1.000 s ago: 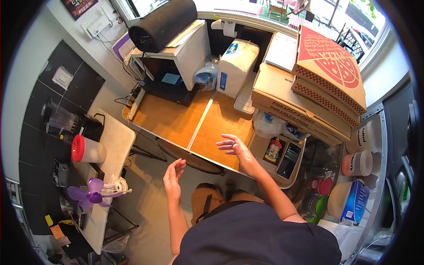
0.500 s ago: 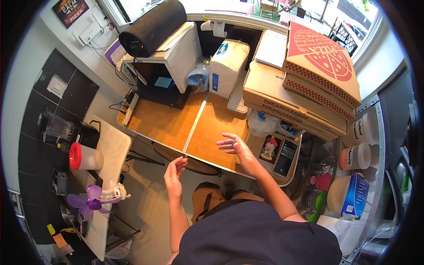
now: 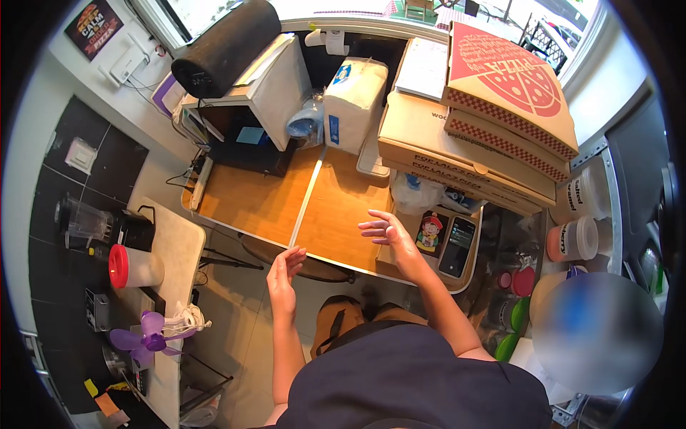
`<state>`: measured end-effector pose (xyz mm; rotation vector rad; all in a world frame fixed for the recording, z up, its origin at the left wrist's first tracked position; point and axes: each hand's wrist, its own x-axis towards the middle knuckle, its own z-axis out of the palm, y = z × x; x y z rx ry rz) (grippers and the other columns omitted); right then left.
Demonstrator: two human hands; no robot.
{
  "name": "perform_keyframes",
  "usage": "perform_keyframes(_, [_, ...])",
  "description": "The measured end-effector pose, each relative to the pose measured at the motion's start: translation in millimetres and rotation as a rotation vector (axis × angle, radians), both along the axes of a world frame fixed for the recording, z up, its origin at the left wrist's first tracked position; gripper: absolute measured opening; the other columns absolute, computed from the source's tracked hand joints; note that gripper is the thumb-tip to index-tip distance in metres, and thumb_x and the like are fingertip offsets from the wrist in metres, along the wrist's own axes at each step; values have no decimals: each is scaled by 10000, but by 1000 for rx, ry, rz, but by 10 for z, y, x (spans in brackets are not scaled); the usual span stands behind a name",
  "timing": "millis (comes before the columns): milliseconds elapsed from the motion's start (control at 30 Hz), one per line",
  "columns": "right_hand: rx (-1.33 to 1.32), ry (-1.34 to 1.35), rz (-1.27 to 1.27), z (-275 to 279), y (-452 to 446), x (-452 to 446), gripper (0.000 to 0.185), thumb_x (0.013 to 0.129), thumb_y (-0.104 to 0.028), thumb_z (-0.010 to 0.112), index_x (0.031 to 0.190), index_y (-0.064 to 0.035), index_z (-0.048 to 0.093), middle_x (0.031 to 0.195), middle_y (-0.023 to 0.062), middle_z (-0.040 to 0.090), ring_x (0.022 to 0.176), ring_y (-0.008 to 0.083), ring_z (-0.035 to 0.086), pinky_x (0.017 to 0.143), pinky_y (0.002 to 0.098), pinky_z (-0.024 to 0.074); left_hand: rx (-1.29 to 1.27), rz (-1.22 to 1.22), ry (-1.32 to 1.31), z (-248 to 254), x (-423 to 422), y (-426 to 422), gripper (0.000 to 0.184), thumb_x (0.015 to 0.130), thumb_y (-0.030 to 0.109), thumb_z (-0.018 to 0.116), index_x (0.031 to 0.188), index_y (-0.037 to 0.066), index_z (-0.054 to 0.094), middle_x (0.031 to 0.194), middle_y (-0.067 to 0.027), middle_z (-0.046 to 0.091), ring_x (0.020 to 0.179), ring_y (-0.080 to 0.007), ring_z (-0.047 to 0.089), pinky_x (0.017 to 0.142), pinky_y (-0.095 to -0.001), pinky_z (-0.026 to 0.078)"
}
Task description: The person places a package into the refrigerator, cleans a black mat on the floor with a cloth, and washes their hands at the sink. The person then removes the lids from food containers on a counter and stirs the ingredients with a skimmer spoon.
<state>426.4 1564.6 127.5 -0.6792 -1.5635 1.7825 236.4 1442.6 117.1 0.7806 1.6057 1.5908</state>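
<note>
My left hand (image 3: 283,275) is held up just in front of the near edge of the wooden table (image 3: 250,196), its fingers stretched out and nothing in it. Over the table's right half hovers my right hand (image 3: 391,239), empty too, with the fingers spread. Closest to that hand are a card with a cartoon figure in a red cap (image 3: 431,232) and a dark phone (image 3: 456,247) with its screen lit. Behind these lies a clear plastic bag (image 3: 416,193). Neither hand touches any of them.
Stacked pizza boxes (image 3: 507,96) fill the back right, beside a paper-wrapped pack (image 3: 354,104). A black cylinder (image 3: 227,46) tops a white shelf unit (image 3: 275,86). A side table (image 3: 179,247) at left bears a red-lidded tub (image 3: 136,266) and a purple fan (image 3: 152,332). Tubs (image 3: 572,239) line the right shelf.
The view has shifted slightly, moving the table and boxes left in the picture. My hands stay apart and empty, the right a little further right. A blurred round patch now covers the lower right.
</note>
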Motion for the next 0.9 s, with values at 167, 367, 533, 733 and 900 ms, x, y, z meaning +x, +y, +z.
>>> perform_keyframes(167, [12,-20,-51,6,-64,97,643,814,-555,261,1184,-32,323,1062,130,489,983,201,473,834,305,346,10,-1,-3,1,3,-7,385,897,279,251,1029,0,482,977,-111,554,926,-175,517,798,-279,386])
perform_keyframes(367, [14,-18,-116,4,-57,222,615,822,-538,263,1180,-42,327,1071,133,487,983,204,475,835,306,348,75,51,-55,46,-124,-34,397,898,293,251,1024,-3,484,974,-108,555,911,-173,522,788,-276,391])
perform_keyframes(533, [-39,-86,-95,-105,-9,8,573,841,-502,257,1177,-44,330,1065,131,490,977,204,477,835,307,348,81,182,-19,43,-343,-331,402,897,302,253,1019,-2,487,972,-107,556,892,-164,527,772,-269,396])
perform_keyframes(733, [3,-71,280,-31,-122,-1005,509,861,-439,266,1175,-45,337,1055,118,496,966,198,481,831,305,348,42,600,-33,-75,-665,-1398,413,892,323,262,1021,2,488,971,-110,556,892,-158,522,760,-268,397])
perform_keyframes(900, [79,43,641,120,-627,-1757,415,879,-337,307,1178,-52,339,1056,92,496,956,178,481,832,292,343,-29,974,-102,-242,-487,-2349,433,885,348,270,1036,-3,475,974,-117,551,893,-165,517,754,-270,397])
